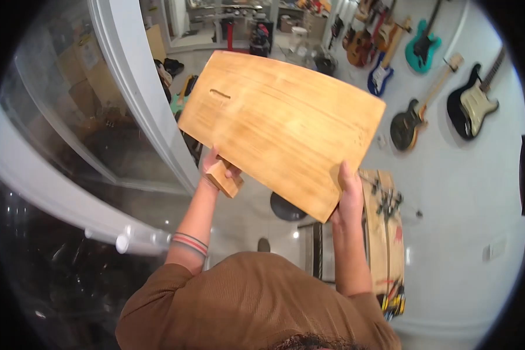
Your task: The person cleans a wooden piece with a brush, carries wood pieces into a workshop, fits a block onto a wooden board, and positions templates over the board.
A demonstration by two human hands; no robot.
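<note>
Board [286,128] up in mid-view, broad face to wearer, long axis running far L to near R. Slot [220,94] toward L end; small marks nr R end, too small to read. Block [226,179] at near edge, L side; can't tell if fixed to board or loose.

Holding it well (my judgement): spread support toward both ends, as now; wide piece, prob. tips if one side slackens. Thumb flat on face, fingers under, firm but no squeeze. If block is loose, L grip does double duty, so watch for slip. Mind swing room: white frame [137,99] on L, guitar [408,125] on wall to R, bench [382,233] w/ tools nr R arm. Turn slowly, ends clear of all three.

Hands: L hand [210,164] closed round block, against board's near edge; most of palm & some fingers hidden, so exact hold unclear. L forearm reaches fwd, slightly inward. R hand [350,195] grips board's near R corner, thumb on top face pointing far; fingers behind, mostly out of sight. R forearm nearly straight fwd. Both arms out ahead of torso, hands well apart, R a bit nearer than L.
</note>
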